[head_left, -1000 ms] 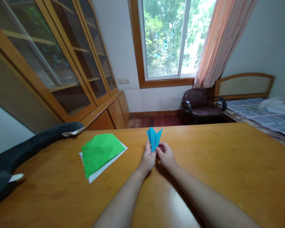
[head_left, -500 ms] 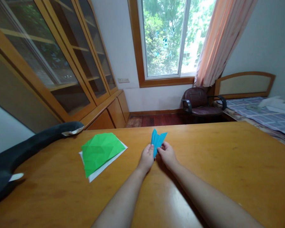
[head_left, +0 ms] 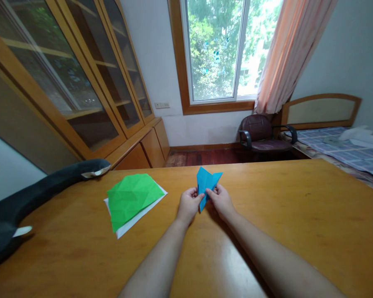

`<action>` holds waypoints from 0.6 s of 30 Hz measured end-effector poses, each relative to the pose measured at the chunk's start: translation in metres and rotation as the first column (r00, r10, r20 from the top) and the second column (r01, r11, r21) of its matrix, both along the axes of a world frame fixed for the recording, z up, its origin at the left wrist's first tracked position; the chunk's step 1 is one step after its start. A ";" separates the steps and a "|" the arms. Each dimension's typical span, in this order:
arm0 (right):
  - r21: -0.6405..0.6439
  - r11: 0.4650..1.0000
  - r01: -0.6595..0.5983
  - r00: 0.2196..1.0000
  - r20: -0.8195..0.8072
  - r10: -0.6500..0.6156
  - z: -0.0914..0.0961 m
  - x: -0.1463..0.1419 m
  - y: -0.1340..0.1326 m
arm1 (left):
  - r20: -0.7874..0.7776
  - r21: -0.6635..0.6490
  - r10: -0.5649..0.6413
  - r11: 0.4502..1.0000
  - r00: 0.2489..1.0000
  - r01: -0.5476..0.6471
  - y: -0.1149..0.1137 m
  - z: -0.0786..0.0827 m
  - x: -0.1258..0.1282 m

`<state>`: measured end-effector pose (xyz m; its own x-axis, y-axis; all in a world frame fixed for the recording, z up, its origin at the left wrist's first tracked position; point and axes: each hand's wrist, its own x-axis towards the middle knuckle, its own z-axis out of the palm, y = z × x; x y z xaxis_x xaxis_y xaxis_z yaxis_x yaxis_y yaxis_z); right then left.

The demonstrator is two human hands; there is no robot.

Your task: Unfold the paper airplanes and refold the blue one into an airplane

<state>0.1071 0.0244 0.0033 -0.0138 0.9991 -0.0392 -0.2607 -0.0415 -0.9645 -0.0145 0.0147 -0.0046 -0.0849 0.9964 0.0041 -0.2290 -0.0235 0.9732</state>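
Note:
A folded blue sheet of paper point(head_left: 206, 180), shaped like a paper plane, is held up between both hands over the wooden table point(head_left: 267, 215). Its narrow point faces me and two wing-like corners spread toward the window. My left hand point(head_left: 189, 205) pinches its left edge, thumb on top and fingers underneath. On the opposite side my right hand point(head_left: 221, 201) grips it, the thumb pressing near the middle crease. The fingers beneath the paper are partly hidden.
Creased green paper point(head_left: 133, 198) lies on a white sheet point(head_left: 139, 216) left of my hands. A dark curved object with white parts point(head_left: 49, 186) rests at the table's left side. Beyond the far edge stand a glass-doored cabinet point(head_left: 124, 107) and an office chair point(head_left: 261, 134).
The blue paper has opened wider, its left wing now spread flatter toward me. My left hand has shifted slightly left, and its thumb has come over the paper.

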 end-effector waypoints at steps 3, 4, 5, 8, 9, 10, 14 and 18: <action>0.002 1.000 -0.008 1.000 0.018 0.008 0.000 0.001 0.000 | 0.054 -0.007 0.002 1.000 0.999 -0.002 -0.001 0.002 -0.001; 0.002 1.000 -0.020 1.000 0.007 0.019 0.000 0.001 0.000 | 0.077 -0.008 0.008 1.000 0.997 -0.008 0.000 0.001 -0.001; 0.001 0.999 -0.035 0.999 -0.007 0.035 -0.001 0.001 0.000 | 0.102 -0.010 0.018 1.000 0.995 -0.017 0.001 0.000 -0.002; -0.015 0.996 -0.092 0.995 -0.026 0.092 -0.003 0.002 0.000 | 0.165 -0.011 0.060 0.998 0.985 -0.059 0.004 -0.006 -0.006; -0.020 0.994 -0.106 0.994 -0.024 0.105 -0.004 0.002 0.000 | 0.166 -0.007 0.080 0.997 0.983 -0.080 0.006 -0.008 -0.008; -0.022 0.993 -0.115 0.993 -0.025 0.115 -0.005 0.002 0.001 | 0.156 -0.003 0.101 0.995 0.982 -0.102 0.007 -0.010 -0.009; 0.012 0.992 -0.128 0.990 -0.057 0.128 -0.003 0.005 0.003 | 0.039 0.011 0.144 0.989 0.989 -0.144 0.008 -0.010 -0.015; 0.035 0.989 -0.146 0.986 -0.075 0.149 0.002 0.012 0.005 | -0.080 -0.003 0.143 0.990 0.987 -0.144 0.008 -0.002 -0.022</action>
